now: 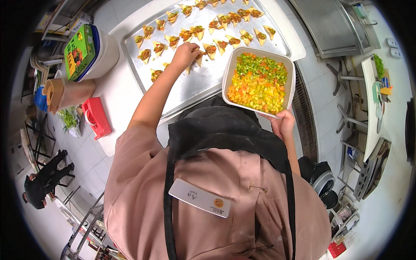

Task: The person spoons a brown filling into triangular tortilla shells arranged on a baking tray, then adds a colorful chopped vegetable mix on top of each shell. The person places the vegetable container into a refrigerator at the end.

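My left hand [185,53] reaches out over a metal baking tray [203,82], its fingers pinched together at a small triangular pastry [198,58] topped with chopped filling. Several such filled triangles [223,19] lie in rows across the tray. My right hand [282,123] holds the near edge of a white rectangular tub [229,71] full of diced green, orange and yellow vegetables [259,82], kept above the tray's right corner. What lies between the left fingers is too small to tell.
The tray lies on a white counter [117,91]. At its left stand a white bucket with a green lid [89,52], a brown paper roll [65,93] and a red object [97,117]. A person in black [45,180] is on the floor at far left.
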A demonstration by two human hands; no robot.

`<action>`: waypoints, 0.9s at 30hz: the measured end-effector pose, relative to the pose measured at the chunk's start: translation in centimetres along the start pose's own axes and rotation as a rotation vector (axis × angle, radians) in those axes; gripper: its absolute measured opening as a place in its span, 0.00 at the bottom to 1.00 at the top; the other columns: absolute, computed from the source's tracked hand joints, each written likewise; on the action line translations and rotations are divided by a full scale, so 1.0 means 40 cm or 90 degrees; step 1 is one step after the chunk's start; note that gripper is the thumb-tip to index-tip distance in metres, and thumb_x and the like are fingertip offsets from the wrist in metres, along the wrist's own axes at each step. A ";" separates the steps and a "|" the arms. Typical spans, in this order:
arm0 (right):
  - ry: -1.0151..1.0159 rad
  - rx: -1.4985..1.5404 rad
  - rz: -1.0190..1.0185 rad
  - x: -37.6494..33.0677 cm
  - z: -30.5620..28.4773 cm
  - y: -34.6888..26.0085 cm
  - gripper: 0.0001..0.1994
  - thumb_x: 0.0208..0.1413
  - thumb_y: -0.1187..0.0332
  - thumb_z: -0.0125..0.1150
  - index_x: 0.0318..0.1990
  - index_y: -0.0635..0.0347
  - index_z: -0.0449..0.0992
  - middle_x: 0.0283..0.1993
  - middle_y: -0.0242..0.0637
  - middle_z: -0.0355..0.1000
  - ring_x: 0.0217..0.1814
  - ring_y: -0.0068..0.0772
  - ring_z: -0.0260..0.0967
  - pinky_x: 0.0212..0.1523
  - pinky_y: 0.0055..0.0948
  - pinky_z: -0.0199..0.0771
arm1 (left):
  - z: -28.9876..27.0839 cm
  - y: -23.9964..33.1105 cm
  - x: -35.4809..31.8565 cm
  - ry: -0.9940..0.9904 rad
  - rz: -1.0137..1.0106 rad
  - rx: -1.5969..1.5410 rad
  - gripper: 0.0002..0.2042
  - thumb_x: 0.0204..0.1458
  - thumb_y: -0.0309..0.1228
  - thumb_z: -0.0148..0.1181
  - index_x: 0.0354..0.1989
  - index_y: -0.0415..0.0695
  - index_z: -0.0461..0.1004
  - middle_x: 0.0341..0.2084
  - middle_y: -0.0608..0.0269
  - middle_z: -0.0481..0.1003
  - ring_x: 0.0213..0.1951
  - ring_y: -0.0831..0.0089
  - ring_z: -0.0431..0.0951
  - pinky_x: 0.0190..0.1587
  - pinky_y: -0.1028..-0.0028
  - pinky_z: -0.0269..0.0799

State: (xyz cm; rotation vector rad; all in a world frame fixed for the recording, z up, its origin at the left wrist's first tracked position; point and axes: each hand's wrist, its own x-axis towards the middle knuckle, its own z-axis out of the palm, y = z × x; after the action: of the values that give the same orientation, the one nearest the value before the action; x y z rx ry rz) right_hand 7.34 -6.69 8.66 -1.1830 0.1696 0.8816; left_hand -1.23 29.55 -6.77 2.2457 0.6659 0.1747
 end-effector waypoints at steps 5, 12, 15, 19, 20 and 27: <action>0.006 0.003 -0.006 0.003 -0.007 -0.001 0.43 0.35 0.76 0.44 0.66 0.51 0.40 0.64 0.49 0.50 0.61 0.59 0.56 0.45 0.62 0.72 | 0.033 -0.003 -0.008 -0.034 0.065 0.113 0.05 0.49 0.29 0.56 0.30 0.41 0.76 0.32 0.55 0.72 0.35 0.56 0.75 0.39 0.63 0.72; 0.039 0.032 0.004 0.012 -0.020 0.009 0.43 0.34 0.76 0.44 0.66 0.52 0.42 0.63 0.49 0.50 0.61 0.58 0.57 0.46 0.64 0.70 | 0.026 0.025 0.033 0.024 0.088 0.049 0.09 0.48 0.27 0.56 0.37 0.42 0.78 0.33 0.53 0.74 0.36 0.57 0.75 0.40 0.65 0.71; 0.041 0.035 0.004 0.014 -0.020 0.008 0.43 0.34 0.76 0.44 0.65 0.52 0.42 0.63 0.49 0.50 0.61 0.58 0.56 0.47 0.64 0.70 | 0.067 0.038 0.060 0.043 0.135 0.045 0.11 0.50 0.26 0.53 0.41 0.40 0.76 0.36 0.52 0.75 0.38 0.57 0.75 0.42 0.66 0.72; 0.034 0.036 -0.010 0.016 -0.020 0.010 0.43 0.33 0.76 0.44 0.65 0.52 0.43 0.63 0.49 0.51 0.61 0.58 0.57 0.47 0.64 0.69 | 0.117 0.021 0.062 0.018 0.197 0.161 0.16 0.53 0.25 0.48 0.50 0.37 0.70 0.45 0.51 0.73 0.46 0.56 0.74 0.50 0.65 0.70; 0.028 0.036 -0.011 0.018 -0.020 0.010 0.43 0.33 0.76 0.44 0.65 0.52 0.42 0.62 0.49 0.51 0.61 0.57 0.57 0.46 0.65 0.70 | 0.120 0.020 0.052 0.048 0.218 0.208 0.16 0.53 0.25 0.48 0.51 0.37 0.69 0.47 0.50 0.72 0.47 0.56 0.73 0.51 0.65 0.68; 0.037 0.039 -0.008 0.031 -0.029 0.012 0.42 0.33 0.77 0.44 0.65 0.52 0.42 0.62 0.49 0.51 0.60 0.57 0.57 0.45 0.65 0.70 | 0.054 0.239 -0.039 0.060 0.325 -0.051 0.10 0.51 0.24 0.52 0.43 0.40 0.73 0.42 0.54 0.74 0.41 0.56 0.74 0.46 0.63 0.70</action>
State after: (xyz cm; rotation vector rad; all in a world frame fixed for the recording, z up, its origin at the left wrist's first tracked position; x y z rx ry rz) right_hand 8.22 -7.00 7.16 -1.1516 0.2347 0.8262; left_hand 2.03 21.94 -1.30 2.2976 0.1166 0.5499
